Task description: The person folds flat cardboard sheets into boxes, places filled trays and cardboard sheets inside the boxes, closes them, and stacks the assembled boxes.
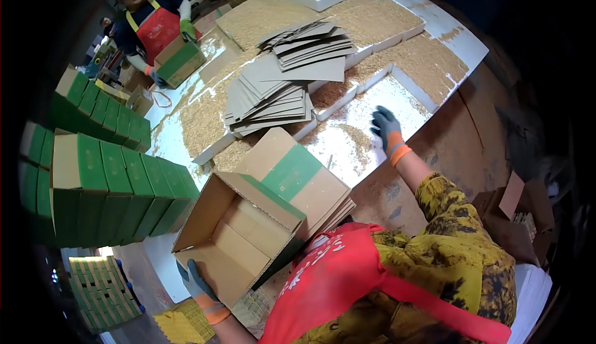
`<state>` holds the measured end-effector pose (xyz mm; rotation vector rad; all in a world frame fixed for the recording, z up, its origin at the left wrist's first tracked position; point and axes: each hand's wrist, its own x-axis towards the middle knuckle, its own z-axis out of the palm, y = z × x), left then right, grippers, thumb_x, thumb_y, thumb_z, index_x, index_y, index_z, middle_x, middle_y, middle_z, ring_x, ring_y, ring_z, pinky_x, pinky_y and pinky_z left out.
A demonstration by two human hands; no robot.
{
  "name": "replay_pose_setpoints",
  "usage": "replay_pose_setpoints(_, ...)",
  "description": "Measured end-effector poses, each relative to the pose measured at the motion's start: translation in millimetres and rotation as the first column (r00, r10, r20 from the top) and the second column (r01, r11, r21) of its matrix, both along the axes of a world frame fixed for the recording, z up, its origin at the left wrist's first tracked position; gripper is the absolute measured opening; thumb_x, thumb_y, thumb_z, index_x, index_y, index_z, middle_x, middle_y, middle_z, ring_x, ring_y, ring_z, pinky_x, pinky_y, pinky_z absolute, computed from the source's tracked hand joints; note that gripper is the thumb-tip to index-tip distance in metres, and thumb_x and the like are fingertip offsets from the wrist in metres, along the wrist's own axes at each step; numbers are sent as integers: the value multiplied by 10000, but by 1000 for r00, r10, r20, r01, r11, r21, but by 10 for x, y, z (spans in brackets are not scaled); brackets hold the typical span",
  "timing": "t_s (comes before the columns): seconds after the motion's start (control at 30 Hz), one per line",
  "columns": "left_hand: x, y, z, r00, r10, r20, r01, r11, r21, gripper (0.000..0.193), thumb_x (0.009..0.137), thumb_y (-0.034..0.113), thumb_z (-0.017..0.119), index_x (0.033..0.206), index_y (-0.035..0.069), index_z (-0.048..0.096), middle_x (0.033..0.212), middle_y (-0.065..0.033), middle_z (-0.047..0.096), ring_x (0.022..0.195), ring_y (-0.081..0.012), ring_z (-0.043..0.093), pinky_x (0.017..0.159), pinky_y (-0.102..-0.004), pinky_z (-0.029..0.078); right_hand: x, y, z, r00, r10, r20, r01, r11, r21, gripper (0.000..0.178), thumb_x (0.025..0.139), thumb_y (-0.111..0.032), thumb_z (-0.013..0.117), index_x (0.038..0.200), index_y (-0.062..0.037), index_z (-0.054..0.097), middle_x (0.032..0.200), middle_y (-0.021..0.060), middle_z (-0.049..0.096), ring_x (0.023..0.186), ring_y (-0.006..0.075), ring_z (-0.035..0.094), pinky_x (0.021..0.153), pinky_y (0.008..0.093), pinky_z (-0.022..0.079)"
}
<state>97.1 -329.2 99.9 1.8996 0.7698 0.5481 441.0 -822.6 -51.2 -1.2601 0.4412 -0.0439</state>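
Note:
My left hand (pixel 199 287), in a grey glove with an orange cuff, grips the lower edge of an open cardboard box (pixel 239 232). The box is tilted with its mouth toward me, and its inside looks bare. Over the bright white tabletop (pixel 397 99), my right hand (pixel 387 128) is open in a matching glove, fingers spread and holding nothing. Scattered light-brown bits (pixel 351 142) lie beside it. Flattened cartons with a green band (pixel 292 170) are stacked behind the box. Grey cardboard sheets (pixel 273 96) lie fanned in a pile farther back.
White-walled trays (pixel 397 37) of light-brown bits cover much of the table. Rows of green-and-brown boxes (pixel 118 183) stand at left. Across the table, a person in a red apron (pixel 158 31) holds a box (pixel 180 63). An open carton (pixel 521 217) sits at right.

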Motion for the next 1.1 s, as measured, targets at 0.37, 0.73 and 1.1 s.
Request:
replay_pose_setpoints(0.37, -50, 243, -188, 879, 338, -335, -230, 918, 324, 657, 918, 405, 561, 1379, -39, 417, 1271, -222, 571, 1147, -329, 575, 964, -387, 448, 1617, -2177, -1163, 976, -213, 46, 216, 973, -84, 447, 900, -312, 589, 1235, -15, 572, 1186, 103, 614, 1086, 253, 559, 941, 413, 449)
replay_pose_setpoints(0.73, 168, -193, 321, 893, 333, -302, -261, 931, 255, 528, 863, 364, 607, 1272, 32, 570, 1137, -179, 662, 1035, -368, 620, 880, -418, 474, 1809, -2247, -721, 986, -162, -40, 147, 956, -253, 491, 890, -343, 597, 1274, -40, 551, 1248, 95, 597, 1140, 269, 548, 990, 424, 424)
replay_pose_setpoints(1.1, -15, 276, -100, 979, 157, -132, -151, 987, 55, 611, 875, 319, 648, 1357, -7, 461, 1216, -159, 612, 1064, -272, 601, 915, -351, 468, 185, -2168, -602, 1000, 9, -26, 9, 778, 628, 523, 872, -353, 620, 1300, -65, 536, 1281, 81, 591, 1174, 272, 545, 1026, 422, 418)
